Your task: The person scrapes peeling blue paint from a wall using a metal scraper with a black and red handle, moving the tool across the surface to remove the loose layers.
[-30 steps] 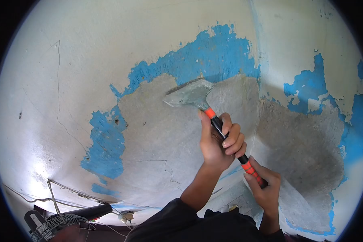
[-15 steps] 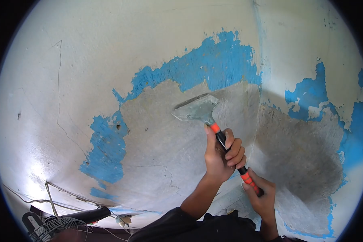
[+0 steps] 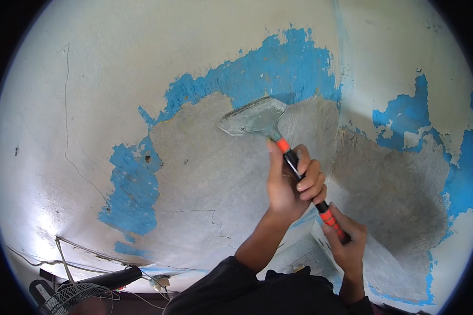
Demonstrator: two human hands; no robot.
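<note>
A long-handled wall scraper (image 3: 255, 118) has its wide blade edge at the lower border of the blue paint patch (image 3: 273, 73). Its handle is black with orange bands. My left hand (image 3: 289, 191) wraps around the upper handle, thumb pointing up toward the blade head. Lower down, my right hand (image 3: 348, 241) grips the orange-banded end of the handle. Bare grey plaster (image 3: 205, 168) surrounds the tool, with flaking cream paint (image 3: 142, 68) beyond the blue.
A wall corner runs vertically right of the tool; the adjoining wall has a bare grey area (image 3: 394, 199) and more blue patches (image 3: 404, 115). At the lower left are a wire fan guard (image 3: 76, 298), a dark elongated object (image 3: 110, 278) and loose cables (image 3: 65, 260).
The scraper blade has moved up the wall, from bare plaster to the blue paint's lower edge. Both hands keep their hold on the handle, and the view has shifted slightly.
</note>
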